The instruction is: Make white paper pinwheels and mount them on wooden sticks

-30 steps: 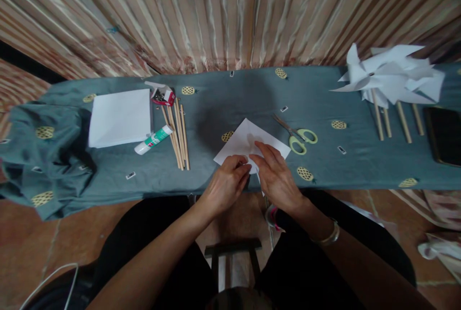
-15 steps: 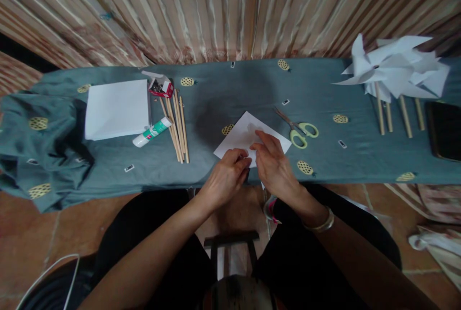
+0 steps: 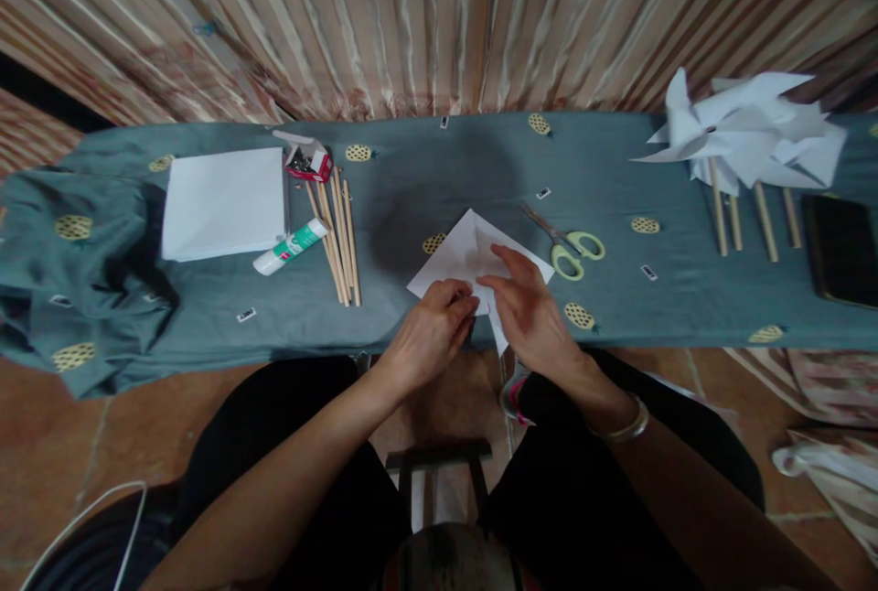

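Observation:
A white paper square [image 3: 461, 254] lies turned like a diamond on the grey-green cloth [image 3: 425, 179], near its front edge. My left hand [image 3: 429, 337] pinches the paper's near corner, fingers curled. My right hand [image 3: 531, 312] rests on the paper beside it and lifts a pointed flap between thumb and forefinger. A strip of the paper hangs past the table edge between the two hands. Green-handled scissors [image 3: 572, 251] lie just right of the paper.
A stack of white paper [image 3: 223, 202], a glue stick [image 3: 292, 246], several wooden sticks [image 3: 337, 239] and a small red box [image 3: 308, 161] sit at the left. Finished white pinwheels [image 3: 744, 138] on sticks and a dark phone [image 3: 842, 248] are at the right. A striped curtain hangs behind.
My right hand has raised a pointed flap of the paper that lay flat before. Both hands stay at the paper's near corner; the view shifted slightly.

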`<state>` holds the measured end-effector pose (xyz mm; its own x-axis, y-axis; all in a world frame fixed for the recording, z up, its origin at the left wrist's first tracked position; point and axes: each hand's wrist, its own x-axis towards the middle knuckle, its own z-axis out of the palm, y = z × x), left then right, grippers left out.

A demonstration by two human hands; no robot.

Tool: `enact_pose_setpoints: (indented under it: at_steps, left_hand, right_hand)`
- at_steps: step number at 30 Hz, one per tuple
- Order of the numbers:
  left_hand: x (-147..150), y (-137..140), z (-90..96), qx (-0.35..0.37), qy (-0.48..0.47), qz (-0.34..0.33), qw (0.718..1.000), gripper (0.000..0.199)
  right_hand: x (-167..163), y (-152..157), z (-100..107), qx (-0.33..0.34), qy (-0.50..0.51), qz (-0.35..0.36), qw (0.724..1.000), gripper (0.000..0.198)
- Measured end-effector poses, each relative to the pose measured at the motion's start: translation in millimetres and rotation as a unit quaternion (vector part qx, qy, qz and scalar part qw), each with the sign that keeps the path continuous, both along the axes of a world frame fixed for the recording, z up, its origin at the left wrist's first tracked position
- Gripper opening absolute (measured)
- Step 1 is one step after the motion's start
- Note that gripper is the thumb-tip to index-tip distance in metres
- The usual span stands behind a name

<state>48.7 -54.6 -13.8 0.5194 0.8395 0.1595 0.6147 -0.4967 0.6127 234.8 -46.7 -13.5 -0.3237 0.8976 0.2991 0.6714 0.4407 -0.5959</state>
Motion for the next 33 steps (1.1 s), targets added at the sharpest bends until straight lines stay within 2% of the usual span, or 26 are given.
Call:
enact_pose_setpoints:
  at_steps: [3, 6, 11, 15, 19, 22, 25, 28, 33]
  left_hand:
    - [-1, 0, 2.0, 0.009, 0.004, -0.004, 1.0, 0.023]
    - [-1, 1, 3.6, 0.016, 0.006, -0.008, 1.0, 0.024]
    - [-5, 0, 2.2, 0.05, 0.014, 0.003, 0.999, 0.029]
    - [-21, 9, 1.7, 0.085, 0.028, 0.013, 0.996, 0.024]
    - [-48, 24, 7.7, 0.133, 0.056, 0.089, 0.986, 0.022]
    - [-55, 24, 14.4, 0.159, 0.037, 0.109, 0.981, 0.023]
    - [-43, 9, 16.8, 0.152, 0.014, 0.046, 0.987, 0.018]
    - [-25, -5, 13.1, 0.137, 0.037, -0.026, 0.99, 0.022]
    - [-15, -8, 6.6, 0.133, 0.101, -0.053, 0.985, 0.023]
  right_hand:
    - [15, 11, 6, -0.008, 0.048, -0.053, 0.997, 0.038]
    - [27, 20, 3, 0.017, 0.016, -0.094, 0.995, 0.042]
    - [29, 22, -6, 0.027, -0.049, -0.079, 0.995, 0.044]
    - [28, 16, -1, 0.022, -0.056, -0.087, 0.994, 0.041]
    - [27, 6, 6, -0.018, -0.025, -0.064, 0.997, 0.034]
    - [24, 1, 8, -0.016, -0.034, -0.039, 0.999, 0.03]
    - [23, 1, 7, 0.022, -0.046, -0.038, 0.998, 0.03]
    - [22, 2, 6, 0.035, -0.062, -0.04, 0.997, 0.036]
    - [22, -1, 9, -0.026, -0.042, -0.048, 0.998, 0.035]
